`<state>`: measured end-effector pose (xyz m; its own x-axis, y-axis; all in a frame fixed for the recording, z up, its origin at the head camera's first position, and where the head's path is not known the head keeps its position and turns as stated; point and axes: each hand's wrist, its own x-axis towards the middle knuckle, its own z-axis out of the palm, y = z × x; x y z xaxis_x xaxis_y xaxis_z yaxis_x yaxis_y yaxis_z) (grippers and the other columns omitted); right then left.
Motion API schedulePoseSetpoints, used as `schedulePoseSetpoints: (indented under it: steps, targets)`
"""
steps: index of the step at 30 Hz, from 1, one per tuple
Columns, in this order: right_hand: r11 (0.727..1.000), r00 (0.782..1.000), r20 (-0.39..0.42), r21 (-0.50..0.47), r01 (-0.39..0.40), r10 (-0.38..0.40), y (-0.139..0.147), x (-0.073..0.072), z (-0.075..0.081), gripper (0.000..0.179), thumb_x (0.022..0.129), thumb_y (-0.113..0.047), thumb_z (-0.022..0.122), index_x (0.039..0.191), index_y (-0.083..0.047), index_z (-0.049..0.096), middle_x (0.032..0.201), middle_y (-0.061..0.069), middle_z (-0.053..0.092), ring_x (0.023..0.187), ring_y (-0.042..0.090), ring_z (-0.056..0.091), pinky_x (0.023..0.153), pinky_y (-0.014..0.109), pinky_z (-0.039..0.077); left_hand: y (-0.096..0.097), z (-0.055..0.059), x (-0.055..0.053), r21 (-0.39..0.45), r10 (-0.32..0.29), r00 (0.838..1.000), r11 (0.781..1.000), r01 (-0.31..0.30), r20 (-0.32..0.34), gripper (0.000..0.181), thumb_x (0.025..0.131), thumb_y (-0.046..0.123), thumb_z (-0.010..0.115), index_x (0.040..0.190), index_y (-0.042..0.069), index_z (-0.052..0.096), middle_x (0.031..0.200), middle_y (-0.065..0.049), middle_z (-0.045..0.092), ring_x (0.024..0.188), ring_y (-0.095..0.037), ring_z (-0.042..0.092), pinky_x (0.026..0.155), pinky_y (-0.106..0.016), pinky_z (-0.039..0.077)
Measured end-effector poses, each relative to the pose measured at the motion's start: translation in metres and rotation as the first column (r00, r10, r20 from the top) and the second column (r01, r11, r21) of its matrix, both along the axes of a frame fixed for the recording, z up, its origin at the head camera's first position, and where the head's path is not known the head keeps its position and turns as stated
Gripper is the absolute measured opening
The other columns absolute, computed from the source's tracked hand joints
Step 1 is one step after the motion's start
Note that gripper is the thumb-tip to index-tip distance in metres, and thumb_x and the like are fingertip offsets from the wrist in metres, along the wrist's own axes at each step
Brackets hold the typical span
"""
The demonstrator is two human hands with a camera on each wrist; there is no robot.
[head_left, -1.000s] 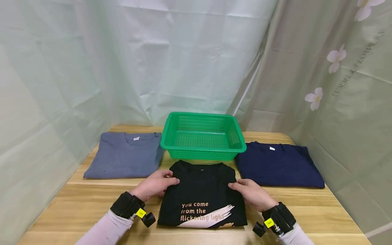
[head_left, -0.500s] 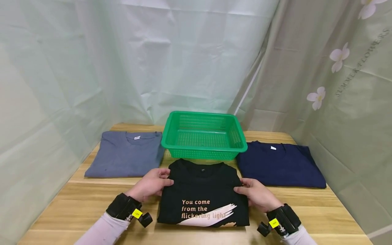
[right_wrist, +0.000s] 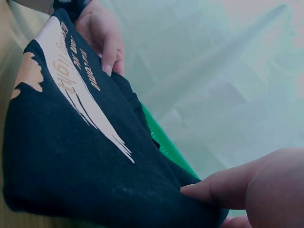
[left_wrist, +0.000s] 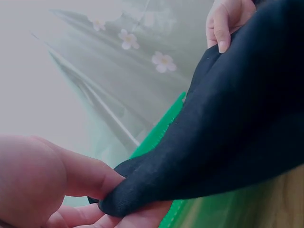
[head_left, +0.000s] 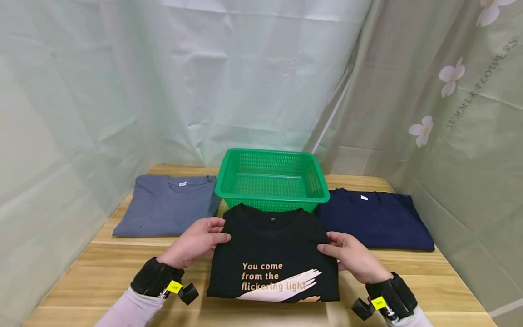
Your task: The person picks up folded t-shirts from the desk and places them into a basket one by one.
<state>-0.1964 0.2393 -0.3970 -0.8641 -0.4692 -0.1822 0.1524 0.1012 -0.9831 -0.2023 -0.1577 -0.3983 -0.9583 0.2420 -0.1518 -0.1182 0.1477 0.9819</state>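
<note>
Left hand [head_left: 196,241]: pinching the left edge of the black T-shirt [head_left: 271,245], thumb above, fingers below.
Right hand [head_left: 353,256]: pinching the opposite edge, thumb on top; the fingers beneath are partly hidden.
Handling of the hold: best with both hands level and each pinch taking in every layer, so that no inner fold slips. A light, even outward tension should check sagging in the middle; too hard a pull would likely undo the folding. The near edge, unheld, seems the part most apt to droop.
Black T-shirt, position: between the hands, apparently raised off the surface [head_left: 102,277], just in front of the green basket [head_left: 271,198].
Black T-shirt, appearance: folded to a neat block, collar toward the basket; lettering in tan, "You come from the flickering light", crossed by a pale brushstroke, tan patch at the near edge; cloth soft and bowed in the wrist views.
Grey-blue shirt [head_left: 173,211]: folded flat, left of basket.
Navy shirt [head_left: 376,222]: folded flat, right of basket.
</note>
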Motion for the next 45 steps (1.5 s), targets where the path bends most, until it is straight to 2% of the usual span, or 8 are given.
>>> schedulePoseSetpoints:
  steps: [5, 14, 21, 24, 26, 33, 35, 45]
  targets:
    - [1.0, 1.0, -0.024, 0.021, 0.0, 0.0, 0.0, 0.005, 0.012, 0.061, 0.101, -0.008, 0.058, 0.144, 0.018, 0.024, 0.125, 0.023, 0.058, 0.102, 0.035, 0.062, 0.078, 0.044, 0.058, -0.002, 0.009, 0.003, -0.01, -0.015, 1.0, 1.0, 0.015, -0.023, 0.061, 0.093, 0.006, 0.068, 0.143, -0.011, 0.037, 0.135, -0.028, 0.046, 0.094, -0.025, 0.064, 0.072, -0.043, 0.059]
    - [0.997, 0.997, -0.068, 0.076, 0.03, -0.025, 0.001, 0.008, 0.032, 0.071, 0.101, -0.012, 0.059, 0.147, 0.018, 0.015, 0.135, 0.03, 0.048, 0.103, 0.033, 0.062, 0.079, 0.04, 0.058, -0.003, 0.032, 0.008, -0.059, -0.029, 0.998, 0.998, 0.025, -0.055, 0.064, 0.093, 0.012, 0.07, 0.144, -0.009, 0.037, 0.132, -0.023, 0.051, 0.096, -0.023, 0.063, 0.074, -0.041, 0.058]
    - [0.996, 0.993, -0.116, 0.084, 0.016, -0.006, -0.001, 0.005, 0.043, 0.06, 0.101, -0.011, 0.059, 0.144, 0.016, 0.028, 0.123, 0.022, 0.06, 0.101, 0.032, 0.063, 0.076, 0.036, 0.059, -0.005, 0.043, 0.007, -0.011, -0.049, 0.996, 0.999, 0.049, -0.071, 0.061, 0.095, 0.009, 0.067, 0.144, -0.01, 0.035, 0.125, -0.021, 0.058, 0.093, -0.026, 0.065, 0.07, -0.034, 0.058]
    - [0.995, 0.992, -0.127, 0.094, 0.027, -0.015, -0.001, 0.002, 0.046, 0.052, 0.1, -0.012, 0.061, 0.14, 0.013, 0.037, 0.117, 0.019, 0.064, 0.099, 0.032, 0.063, 0.075, 0.035, 0.059, -0.006, 0.045, 0.005, -0.004, -0.049, 0.996, 0.999, 0.049, -0.074, 0.062, 0.095, 0.007, 0.066, 0.145, -0.01, 0.034, 0.129, -0.024, 0.054, 0.092, -0.027, 0.066, 0.071, -0.036, 0.059]
    - [0.995, 0.99, -0.14, 0.096, 0.028, -0.014, -0.002, 0.0, 0.048, 0.049, 0.1, -0.012, 0.061, 0.138, 0.011, 0.041, 0.115, 0.018, 0.065, 0.098, 0.033, 0.063, 0.074, 0.035, 0.059, -0.006, 0.047, 0.003, -0.022, -0.038, 0.996, 0.999, 0.036, -0.077, 0.063, 0.095, 0.007, 0.066, 0.146, -0.009, 0.033, 0.134, -0.025, 0.049, 0.092, -0.026, 0.066, 0.071, -0.036, 0.059]
    - [0.996, 0.986, -0.161, 0.076, 0.041, -0.029, -0.005, -0.013, 0.051, 0.034, 0.101, -0.012, 0.06, 0.129, 0.006, 0.051, 0.111, 0.019, 0.066, 0.095, 0.034, 0.064, 0.072, 0.037, 0.059, -0.004, 0.054, -0.006, -0.075, -0.019, 0.995, 0.997, 0.011, -0.095, 0.06, 0.095, 0.008, 0.066, 0.145, -0.007, 0.036, 0.131, -0.023, 0.053, 0.09, -0.025, 0.066, 0.075, -0.037, 0.059]
    - [0.996, 0.985, -0.168, 0.077, 0.052, -0.039, -0.006, -0.018, 0.051, 0.032, 0.101, -0.012, 0.06, 0.127, 0.006, 0.053, 0.109, 0.019, 0.067, 0.093, 0.034, 0.065, 0.071, 0.037, 0.06, -0.004, 0.056, -0.01, -0.086, -0.017, 0.995, 0.996, 0.008, -0.102, 0.06, 0.096, 0.008, 0.066, 0.146, -0.005, 0.036, 0.134, -0.023, 0.05, 0.092, -0.024, 0.065, 0.076, -0.038, 0.058]
    - [0.99, 0.982, -0.178, 0.108, 0.089, -0.068, -0.012, -0.044, 0.058, 0.03, 0.102, -0.012, 0.057, 0.127, 0.006, 0.053, 0.108, 0.019, 0.067, 0.093, 0.034, 0.065, 0.074, 0.039, 0.059, -0.002, 0.06, -0.031, -0.069, 0.0, 0.994, 0.998, -0.007, -0.108, 0.058, 0.098, 0.007, 0.063, 0.146, -0.006, 0.035, 0.126, -0.022, 0.058, 0.091, -0.025, 0.067, 0.074, -0.038, 0.059]
